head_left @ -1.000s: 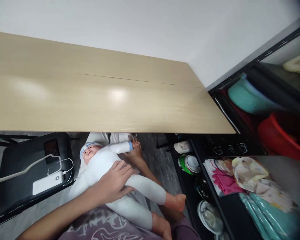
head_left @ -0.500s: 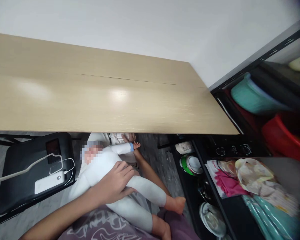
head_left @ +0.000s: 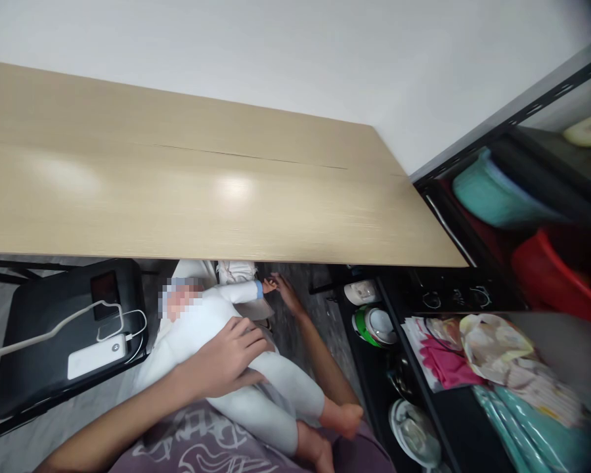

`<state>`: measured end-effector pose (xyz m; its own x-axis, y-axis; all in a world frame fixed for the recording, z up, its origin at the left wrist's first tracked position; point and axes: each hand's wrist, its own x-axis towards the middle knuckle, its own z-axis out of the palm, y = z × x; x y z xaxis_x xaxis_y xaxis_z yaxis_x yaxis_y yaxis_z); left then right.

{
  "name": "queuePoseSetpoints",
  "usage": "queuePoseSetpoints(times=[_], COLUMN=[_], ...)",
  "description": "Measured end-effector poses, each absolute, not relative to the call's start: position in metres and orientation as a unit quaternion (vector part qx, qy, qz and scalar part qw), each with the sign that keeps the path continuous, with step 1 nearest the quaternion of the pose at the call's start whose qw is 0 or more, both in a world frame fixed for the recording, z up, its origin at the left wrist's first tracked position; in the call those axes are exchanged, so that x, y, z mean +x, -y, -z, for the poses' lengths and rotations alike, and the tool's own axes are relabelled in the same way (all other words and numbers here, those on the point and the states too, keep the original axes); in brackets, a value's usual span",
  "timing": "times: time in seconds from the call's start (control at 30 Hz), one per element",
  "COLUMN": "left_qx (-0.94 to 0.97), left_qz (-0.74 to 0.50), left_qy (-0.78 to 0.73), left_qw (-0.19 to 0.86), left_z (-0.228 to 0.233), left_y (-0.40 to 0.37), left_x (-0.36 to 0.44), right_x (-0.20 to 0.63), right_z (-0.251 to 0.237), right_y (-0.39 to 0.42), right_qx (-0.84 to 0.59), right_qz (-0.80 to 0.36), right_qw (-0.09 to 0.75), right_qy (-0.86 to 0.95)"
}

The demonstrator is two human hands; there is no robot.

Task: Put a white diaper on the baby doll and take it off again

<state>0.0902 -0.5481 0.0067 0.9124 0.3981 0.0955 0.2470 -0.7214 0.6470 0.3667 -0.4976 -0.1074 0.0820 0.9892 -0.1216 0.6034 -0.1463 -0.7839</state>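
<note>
A baby doll (head_left: 217, 314) in white clothes with blue cuffs lies across my lap. Its head, pixelated, is at the left and its bare feet are at the lower right. My left hand (head_left: 231, 358) is laid over the doll's hip, fingers curved around it and thumb apart, holding it against my lap. Beyond the doll's outstretched arm, my right hand (head_left: 286, 293) is open beside the doll's small hand, fingers stretched out. Whether they touch I cannot tell. A white bundled cloth (head_left: 237, 271) shows under the table edge, partly hidden.
A wooden table (head_left: 201, 197) spans the front. At the left, a black stool (head_left: 34, 322) bears a white power bank (head_left: 97, 357) with a cable. Black shelving at the right holds a teal basin (head_left: 497, 194), a red basin (head_left: 551, 272), a pink cloth (head_left: 446, 361) and teal packets (head_left: 526, 420).
My right hand has moved right, from by the white cloth to beside the doll's hand, and its forearm has swung right. My left hand and the doll stay nearly still.
</note>
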Motion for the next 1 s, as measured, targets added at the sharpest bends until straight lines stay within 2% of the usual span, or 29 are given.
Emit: queuePoseSetpoints(times=[0.1, 0.2, 0.27, 0.4, 0.5, 0.63, 0.73, 0.87, 1.0], left_qx=[0.931, 0.940, 0.939, 0.919, 0.891, 0.733, 0.599, 0.566, 0.566], left_qz=[-0.108, -0.099, -0.098, -0.127, -0.225, -0.386, -0.300, -0.183, -0.214], left_qy=[-0.154, -0.133, -0.125, -0.139, -0.214, -0.488, -0.653, -0.678, -0.643], left_qw=[0.313, 0.298, 0.306, 0.346, 0.331, 0.275, 0.353, 0.432, 0.470], left_z=[-0.008, -0.008, -0.010, -0.017, -0.005, 0.046, 0.085, 0.098, 0.076], left_y=[0.548, 0.547, 0.547, 0.550, 0.562, 0.589, 0.606, 0.617, 0.623], left_x=[0.089, 0.089, 0.089, 0.079, 0.048, -0.021, -0.064, -0.082, -0.075], right_x=[0.376, 0.365, 0.348, 0.307, 0.288, 0.277, 0.271, 0.268, 0.280], right_z=[0.102, 0.079, 0.064, 0.048, 0.038, 0.019, 0.006, -0.009, -0.034], right_y=[0.507, 0.512, 0.506, 0.477, 0.463, 0.461, 0.460, 0.459, 0.471], right_qx=[-0.681, -0.612, -0.541, -0.473, -0.485, -0.478, -0.465, -0.433, -0.402], right_qz=[-0.327, -0.325, -0.331, -0.332, -0.313, -0.282, -0.267, -0.246, -0.226], right_qw=[0.332, 0.346, 0.278, 0.079, 0.026, 0.039, 0.047, 0.064, 0.104], right_qy=[0.565, 0.633, 0.721, 0.813, 0.816, 0.831, 0.843, 0.865, 0.881])
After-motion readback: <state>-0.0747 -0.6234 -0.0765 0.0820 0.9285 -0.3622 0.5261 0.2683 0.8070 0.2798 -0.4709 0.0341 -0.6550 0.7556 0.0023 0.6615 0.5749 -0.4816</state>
